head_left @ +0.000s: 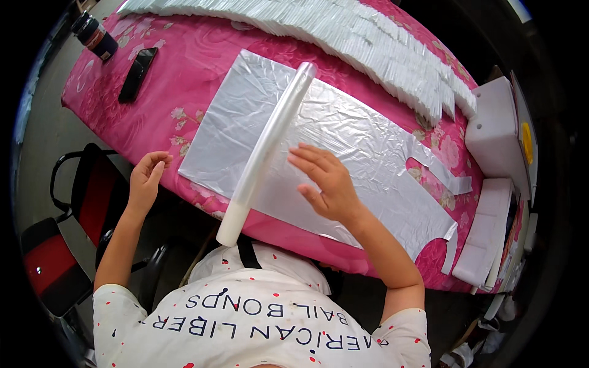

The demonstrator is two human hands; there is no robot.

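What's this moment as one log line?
left hand: at table edge | right hand: open, over silvery sheet | whitish roll: lying across sheet

Table [83, 101]: is wearing a pink floral cloth [184, 67].
Seating [55, 260]: red-and-black, is standing nearby.
Floor [49, 119]: grey, is showing at left.

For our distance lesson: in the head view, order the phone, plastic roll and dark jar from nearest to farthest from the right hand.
1. Plastic roll, just left of the right hand
2. Phone, well to the upper left
3. Dark jar, beyond the phone, top left
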